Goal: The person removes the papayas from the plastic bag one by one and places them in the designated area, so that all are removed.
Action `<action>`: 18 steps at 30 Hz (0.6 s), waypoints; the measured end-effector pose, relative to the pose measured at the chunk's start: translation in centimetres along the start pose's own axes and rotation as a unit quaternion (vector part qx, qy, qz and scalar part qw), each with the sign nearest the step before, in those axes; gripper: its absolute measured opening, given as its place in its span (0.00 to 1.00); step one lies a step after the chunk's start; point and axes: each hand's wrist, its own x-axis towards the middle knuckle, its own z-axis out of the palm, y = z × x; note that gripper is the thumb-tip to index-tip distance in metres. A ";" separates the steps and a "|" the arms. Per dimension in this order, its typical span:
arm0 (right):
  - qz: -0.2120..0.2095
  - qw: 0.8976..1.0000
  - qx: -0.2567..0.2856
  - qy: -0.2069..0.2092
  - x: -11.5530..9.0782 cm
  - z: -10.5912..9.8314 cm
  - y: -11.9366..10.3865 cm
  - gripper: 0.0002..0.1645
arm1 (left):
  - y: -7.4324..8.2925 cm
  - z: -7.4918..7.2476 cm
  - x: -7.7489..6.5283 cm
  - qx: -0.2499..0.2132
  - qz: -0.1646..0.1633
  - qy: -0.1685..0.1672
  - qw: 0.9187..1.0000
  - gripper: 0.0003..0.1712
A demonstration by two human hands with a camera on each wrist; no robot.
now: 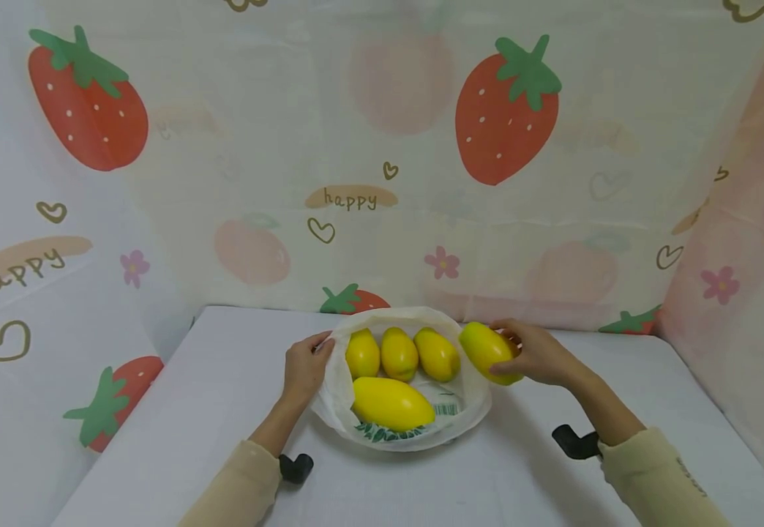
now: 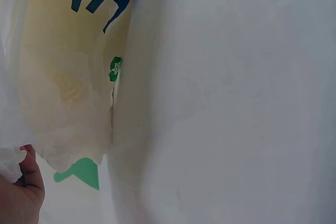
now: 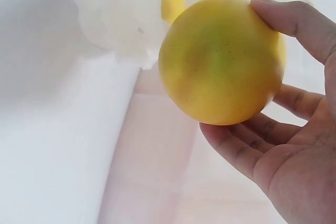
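A white plastic bag (image 1: pixel 474 417) lies on the table with its mouth wide open. Several yellow mangoes (image 1: pixel 398 355) sit inside, and a larger, longer yellow fruit (image 1: pixel 391 404) lies in front of them. My left hand (image 1: pixel 304 372) pinches the bag's left rim between thumb and fingers; the left wrist view catches this hand (image 2: pixel 23 198) at its lower left edge. Just off the bag's right rim, my right hand (image 1: pixel 543 355) grips a yellow-green mango (image 1: pixel 487 351). In the right wrist view, thumb and fingers curl round this mango (image 3: pixel 220 61), above the table.
The white table (image 1: pixel 237 344) carries the bag near its back edge. Behind and at both sides hangs a cloth (image 1: pixel 408 241) printed with strawberries, hearts and "happy". Black wrist mounts (image 1: pixel 576 441) stick out at both sleeves.
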 end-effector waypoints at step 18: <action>0.024 0.999 -0.020 -0.002 0.0 -1.3 1.2 0.40 | -0.1 0.0 0.1 -0.004 -0.003 -0.002 1.000 0.18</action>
